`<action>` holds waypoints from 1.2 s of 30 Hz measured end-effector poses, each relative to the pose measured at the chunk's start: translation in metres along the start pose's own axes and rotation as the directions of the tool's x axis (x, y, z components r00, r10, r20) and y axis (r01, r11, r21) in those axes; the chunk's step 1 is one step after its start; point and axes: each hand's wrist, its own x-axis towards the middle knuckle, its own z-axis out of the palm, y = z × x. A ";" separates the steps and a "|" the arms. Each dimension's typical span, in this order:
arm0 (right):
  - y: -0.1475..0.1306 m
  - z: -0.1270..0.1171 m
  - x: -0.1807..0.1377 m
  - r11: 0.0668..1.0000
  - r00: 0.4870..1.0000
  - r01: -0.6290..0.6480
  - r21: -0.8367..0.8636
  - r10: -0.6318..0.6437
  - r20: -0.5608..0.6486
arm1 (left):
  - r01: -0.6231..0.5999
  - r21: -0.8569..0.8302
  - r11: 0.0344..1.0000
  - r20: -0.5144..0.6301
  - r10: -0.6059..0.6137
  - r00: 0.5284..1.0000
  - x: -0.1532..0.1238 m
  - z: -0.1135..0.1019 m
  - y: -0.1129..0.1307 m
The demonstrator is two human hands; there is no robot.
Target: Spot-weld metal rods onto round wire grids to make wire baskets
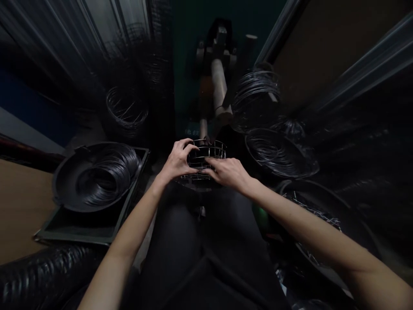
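Observation:
A small round wire basket (208, 156) sits in front of me at the middle of the view, just below a machine's metal arm (220, 88). My left hand (177, 160) curls around the basket's left rim, fingers closed on the wire. My right hand (228, 172) rests over the basket's front right side, fingers pressed against its wires. Both forearms reach in from the bottom of the view. My dark-trousered lap lies beneath them.
A dark tray (84, 224) at left holds a round pan with a stack of thin wire rings (109, 174). More wire rings lie in a shallow dish (280, 157) at right and hang in bundles (256, 97) behind. Corrugated black hose (38, 269) lies at bottom left.

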 end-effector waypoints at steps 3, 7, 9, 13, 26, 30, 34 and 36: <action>0.002 0.006 -0.012 0.984 0.998 0.055 -0.169 -0.051 0.029 | -0.006 -0.018 1.000 0.005 0.006 1.000 0.004 0.003 0.002; 0.009 0.009 -0.016 0.961 0.997 0.069 -0.267 -0.059 0.045 | 0.021 -0.046 0.999 0.008 -0.020 1.000 0.008 0.007 0.010; 0.011 0.009 -0.016 0.955 0.997 0.075 -0.288 -0.062 0.055 | 0.035 -0.052 0.998 0.008 -0.034 0.999 0.009 0.009 0.012; 0.010 0.009 -0.019 0.944 0.993 0.078 -0.321 -0.045 0.110 | 0.043 -0.054 0.998 -0.001 -0.043 0.999 0.009 0.012 0.014; 0.005 0.010 -0.023 0.942 0.990 0.056 -0.331 -0.010 0.139 | 0.053 -0.064 0.997 0.008 -0.052 0.999 0.009 0.017 0.016; 0.014 0.018 -0.021 0.941 0.995 0.082 -0.328 -0.060 0.079 | 0.046 -0.075 0.996 0.008 -0.045 0.999 0.008 0.019 0.013; 0.021 0.025 -0.018 0.936 0.994 0.105 -0.335 -0.105 0.018 | 0.039 -0.077 0.996 0.009 -0.038 0.999 0.009 0.019 0.010; 0.023 0.025 -0.016 0.938 0.994 0.107 -0.330 -0.113 0.001 | 0.046 -0.077 0.996 0.019 -0.044 0.999 0.010 0.018 0.010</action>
